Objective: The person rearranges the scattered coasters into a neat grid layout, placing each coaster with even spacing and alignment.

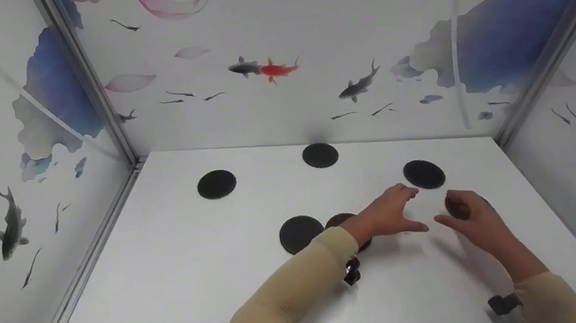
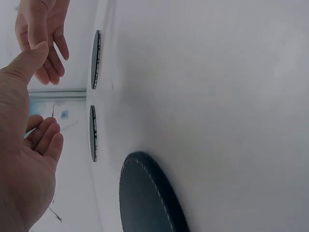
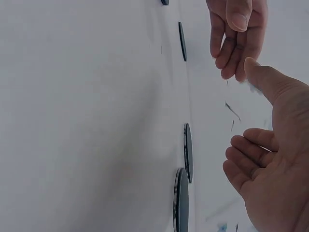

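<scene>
Both hands hover above a white table, apart from each other with palms facing. My left hand has its thumb and fingers spread and holds nothing; its forearm passes over a black round coaster, covering part of it. My right hand is also empty, fingers relaxed. Behind its fingers, a coaster shows in the gap with the thumb. Just beyond the hands lies another coaster. In the left wrist view, a near coaster has pale stitching around its rim.
More black coasters lie flat: one at the back left, one near the back wall, and one left of the left forearm. White panels printed with fish and petals enclose the table at the back and sides.
</scene>
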`<state>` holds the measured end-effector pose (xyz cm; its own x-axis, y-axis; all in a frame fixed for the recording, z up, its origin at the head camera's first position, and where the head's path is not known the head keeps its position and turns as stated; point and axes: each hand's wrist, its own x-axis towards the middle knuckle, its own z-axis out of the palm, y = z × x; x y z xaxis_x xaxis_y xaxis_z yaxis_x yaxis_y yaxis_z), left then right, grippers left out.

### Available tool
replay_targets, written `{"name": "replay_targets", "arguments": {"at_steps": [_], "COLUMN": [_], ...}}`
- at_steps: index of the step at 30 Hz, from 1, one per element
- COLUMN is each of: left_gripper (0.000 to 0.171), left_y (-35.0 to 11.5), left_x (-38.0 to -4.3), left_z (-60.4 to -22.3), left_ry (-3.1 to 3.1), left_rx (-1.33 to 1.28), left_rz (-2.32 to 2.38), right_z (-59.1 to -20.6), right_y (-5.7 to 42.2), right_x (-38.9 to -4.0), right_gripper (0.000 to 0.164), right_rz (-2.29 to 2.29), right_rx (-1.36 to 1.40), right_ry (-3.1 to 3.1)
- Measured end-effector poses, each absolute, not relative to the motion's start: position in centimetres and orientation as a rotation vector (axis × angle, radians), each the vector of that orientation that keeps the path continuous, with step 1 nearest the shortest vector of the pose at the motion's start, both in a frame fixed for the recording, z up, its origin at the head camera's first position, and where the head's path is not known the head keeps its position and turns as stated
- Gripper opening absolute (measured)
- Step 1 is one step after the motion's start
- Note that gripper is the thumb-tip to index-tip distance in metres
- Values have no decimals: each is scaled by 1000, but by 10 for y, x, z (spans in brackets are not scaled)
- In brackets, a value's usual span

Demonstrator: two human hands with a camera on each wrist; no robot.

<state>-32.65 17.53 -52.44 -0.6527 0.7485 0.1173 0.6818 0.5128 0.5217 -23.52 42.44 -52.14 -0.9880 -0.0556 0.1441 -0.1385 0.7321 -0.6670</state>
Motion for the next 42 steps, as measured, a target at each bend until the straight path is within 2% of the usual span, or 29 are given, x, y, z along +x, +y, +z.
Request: {"name": "replay_targets", "arguments": {"at_steps": [11, 23, 30, 36, 42], "left_gripper": [91, 85, 82, 92, 93], "left_y": [238, 284, 292, 294, 294], "left_x": [-308, -296, -305, -317, -326], "left_z": [-536, -541, -549, -545, -547], "left_ry": [2691, 2776, 2804, 2814, 2804], "left_rx": [1103, 1067, 996, 936, 940], "left_rz": [898, 761, 724, 703, 646], "right_z": [-527, -533, -546, -545, -547], "right_y": [482, 516, 523, 524, 523], "right_x": [-206, -202, -209, -219, -228], "right_gripper": [96, 106, 114, 117, 121], "right_rz": [1099, 1061, 1087, 1098, 1088], "right_rx": [-41, -143, -166, -165, -164], "right_ry": [-2790, -2841, -2943, -2963, -3014]}}
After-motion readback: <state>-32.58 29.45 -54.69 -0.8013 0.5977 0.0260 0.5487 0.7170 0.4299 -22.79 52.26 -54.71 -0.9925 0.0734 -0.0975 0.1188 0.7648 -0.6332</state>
